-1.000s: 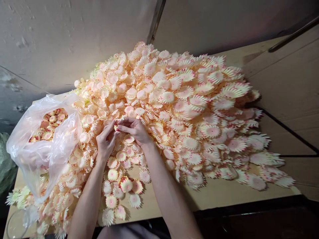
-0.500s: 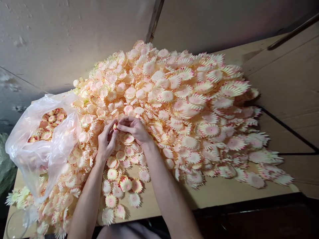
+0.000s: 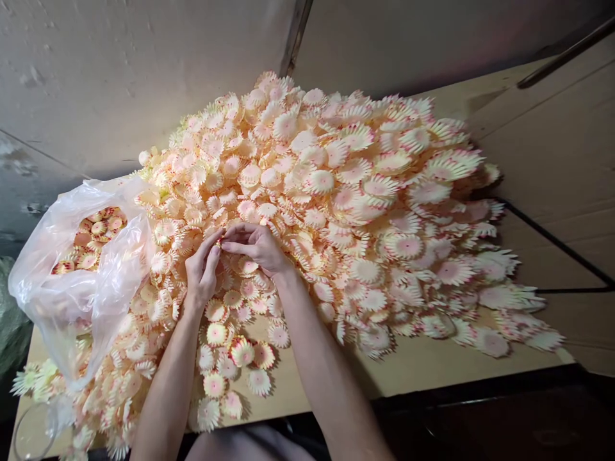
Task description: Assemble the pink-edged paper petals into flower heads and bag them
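Note:
My left hand (image 3: 202,267) and my right hand (image 3: 255,248) meet fingertip to fingertip over the front of a large heap of artificial flower heads (image 3: 318,182). Pinched between both hands is a small yellow-and-red flower piece (image 3: 220,242), mostly covered by the fingers. Just below the right fingers lies a cream petal disc with toothed edges (image 3: 247,266). Loose flower discs, cream with pink or red rims, are scattered between my forearms, including a red-tipped one (image 3: 242,352).
On the left a translucent plastic bag (image 3: 122,282) holds several small, tightly curled yellow-and-red flower pieces (image 3: 98,228). A clear round container (image 3: 36,430) is at the table's near left corner. Cardboard (image 3: 557,166) stands at the right, a grey wall (image 3: 158,77) behind.
Both hands have shifted slightly left, with the left fingers closing further over the small flower piece, so less of it shows. The heap and bag look the same.

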Available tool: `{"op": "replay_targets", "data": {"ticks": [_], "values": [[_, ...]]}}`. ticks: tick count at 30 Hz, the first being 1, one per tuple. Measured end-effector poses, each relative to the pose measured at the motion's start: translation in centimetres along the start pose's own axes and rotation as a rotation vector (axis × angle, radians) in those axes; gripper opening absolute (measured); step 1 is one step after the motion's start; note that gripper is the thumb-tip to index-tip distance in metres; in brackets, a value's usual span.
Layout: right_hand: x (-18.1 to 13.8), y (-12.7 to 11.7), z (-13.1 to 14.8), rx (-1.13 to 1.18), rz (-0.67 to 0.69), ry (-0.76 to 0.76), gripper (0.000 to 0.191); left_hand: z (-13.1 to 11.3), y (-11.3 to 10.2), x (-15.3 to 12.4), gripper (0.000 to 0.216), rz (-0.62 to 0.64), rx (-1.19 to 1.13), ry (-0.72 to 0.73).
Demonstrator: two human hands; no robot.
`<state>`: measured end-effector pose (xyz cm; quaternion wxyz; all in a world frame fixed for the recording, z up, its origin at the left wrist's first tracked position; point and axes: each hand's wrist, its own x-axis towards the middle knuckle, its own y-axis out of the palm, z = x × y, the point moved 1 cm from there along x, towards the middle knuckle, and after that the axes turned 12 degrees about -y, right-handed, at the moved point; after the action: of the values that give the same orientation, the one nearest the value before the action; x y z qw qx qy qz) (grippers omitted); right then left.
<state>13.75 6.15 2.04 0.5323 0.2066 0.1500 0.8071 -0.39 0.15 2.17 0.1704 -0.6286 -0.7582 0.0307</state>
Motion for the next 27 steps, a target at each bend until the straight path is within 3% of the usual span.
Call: {"op": "replay_targets", "data": {"ticks": [14,19,27], "values": [[0.07,-0.07,-0.25,-0.013,0.015,-0.02,0.029,0.32,0.05,0.1,0.031,0.017,-0.099,-0.006],[0.02,-0.04,0.06,-0.025,0.025,-0.011,0.03,0.15,0.6,-0.13,0.023,0.017,-0.235,-0.081],[0.13,0.07,0.04,-0.068,0.008,-0.031,0.029,-0.3,0.71,0.03,0.02,-0.18,-0.058,-0.124]]}}
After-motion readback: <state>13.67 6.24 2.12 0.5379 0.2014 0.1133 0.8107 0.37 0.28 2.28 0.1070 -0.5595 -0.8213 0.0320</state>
